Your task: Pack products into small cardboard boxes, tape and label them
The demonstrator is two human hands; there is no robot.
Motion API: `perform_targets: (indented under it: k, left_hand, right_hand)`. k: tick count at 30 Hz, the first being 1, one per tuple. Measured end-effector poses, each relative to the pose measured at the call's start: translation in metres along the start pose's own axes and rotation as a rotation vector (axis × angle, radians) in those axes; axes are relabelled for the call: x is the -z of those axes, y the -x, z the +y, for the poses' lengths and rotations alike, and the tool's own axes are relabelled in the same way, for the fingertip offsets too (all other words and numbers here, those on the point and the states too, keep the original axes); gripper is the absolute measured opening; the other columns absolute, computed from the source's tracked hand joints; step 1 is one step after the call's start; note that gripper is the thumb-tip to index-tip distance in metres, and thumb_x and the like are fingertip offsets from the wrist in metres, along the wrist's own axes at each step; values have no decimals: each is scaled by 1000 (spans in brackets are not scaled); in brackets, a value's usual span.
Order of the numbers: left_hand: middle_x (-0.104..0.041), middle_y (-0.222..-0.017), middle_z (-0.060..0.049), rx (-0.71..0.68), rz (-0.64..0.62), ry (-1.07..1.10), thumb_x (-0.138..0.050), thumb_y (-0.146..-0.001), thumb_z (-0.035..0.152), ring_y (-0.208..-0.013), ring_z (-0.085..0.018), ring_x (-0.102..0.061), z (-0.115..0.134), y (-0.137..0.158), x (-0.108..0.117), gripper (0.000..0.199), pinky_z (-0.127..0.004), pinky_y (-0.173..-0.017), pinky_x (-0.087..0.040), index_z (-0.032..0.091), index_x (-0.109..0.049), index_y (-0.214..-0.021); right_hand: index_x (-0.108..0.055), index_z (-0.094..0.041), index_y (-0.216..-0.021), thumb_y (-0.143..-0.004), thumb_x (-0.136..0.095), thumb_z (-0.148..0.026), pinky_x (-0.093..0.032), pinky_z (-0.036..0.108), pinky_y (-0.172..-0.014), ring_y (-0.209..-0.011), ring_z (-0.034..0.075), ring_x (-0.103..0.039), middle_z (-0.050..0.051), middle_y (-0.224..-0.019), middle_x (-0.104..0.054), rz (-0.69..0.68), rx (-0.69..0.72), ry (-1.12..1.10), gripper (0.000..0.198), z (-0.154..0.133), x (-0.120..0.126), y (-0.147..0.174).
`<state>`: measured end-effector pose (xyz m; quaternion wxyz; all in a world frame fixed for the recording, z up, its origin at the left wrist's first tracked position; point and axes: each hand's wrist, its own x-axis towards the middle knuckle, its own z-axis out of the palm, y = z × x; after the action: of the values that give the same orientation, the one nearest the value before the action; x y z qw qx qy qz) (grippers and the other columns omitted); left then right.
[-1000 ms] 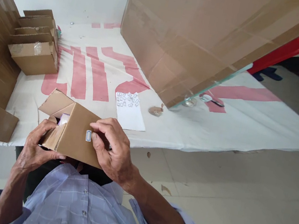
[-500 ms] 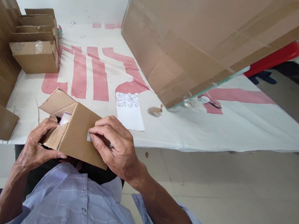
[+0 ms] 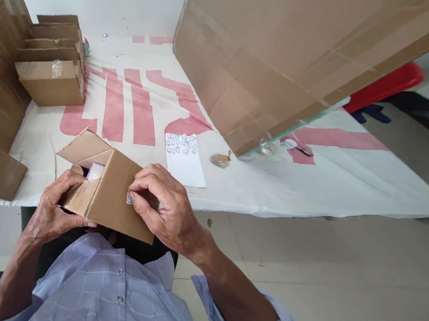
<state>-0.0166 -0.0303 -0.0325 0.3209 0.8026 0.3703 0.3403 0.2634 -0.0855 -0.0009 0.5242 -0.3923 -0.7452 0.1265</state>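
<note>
A small cardboard box (image 3: 113, 192) is tilted at the table's front edge, its flaps standing open at the left end. Inside it something white and purple (image 3: 95, 171) shows in part. My left hand (image 3: 59, 205) grips the box by its open end, thumb below and fingers over the rim. With thumb and fingertips pinched together, my right hand (image 3: 165, 204) presses a small sticker (image 3: 130, 198) against the side of the box; most of the sticker is hidden under the fingers. Beyond the box lies a white sheet (image 3: 186, 169) bearing several similar small stickers.
Several open cardboard boxes (image 3: 51, 82) stand at the back left, and another open box (image 3: 0, 175) at the front left. A huge carton (image 3: 266, 53) rises at the back. A tape roll (image 3: 221, 159) and a dark-handled tool (image 3: 303, 151) lie on the white-and-pink covered table (image 3: 352, 179).
Almost nothing differs. The box and my right hand sit very slightly further right, with the pinch still on the sticker; the view has shifted a little.
</note>
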Motion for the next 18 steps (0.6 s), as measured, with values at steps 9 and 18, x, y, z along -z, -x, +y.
perform_targets:
  k: [9,18]
  left_hand:
    - [-70,-108,-5,-22,19,0,-98,-72,63,-96,-23,-66,3,0,0,65,-31,-79,-52,24,-70,-117]
    - [-68,-105,-3,-79,-13,-21,-97,-76,61,-92,-20,-65,0,-2,0,62,-29,-79,-51,24,-70,-118]
  right_hand:
    - [-64,-22,-100,-102,-63,-8,-57,35,-77,-89,19,-67,5,-95,-70,-25,-2,2,15,3,5,0]
    - [-59,-22,-95,-104,-58,-5,-54,31,-72,-82,17,-62,4,-90,-66,-187,107,29,19,10,16,-12]
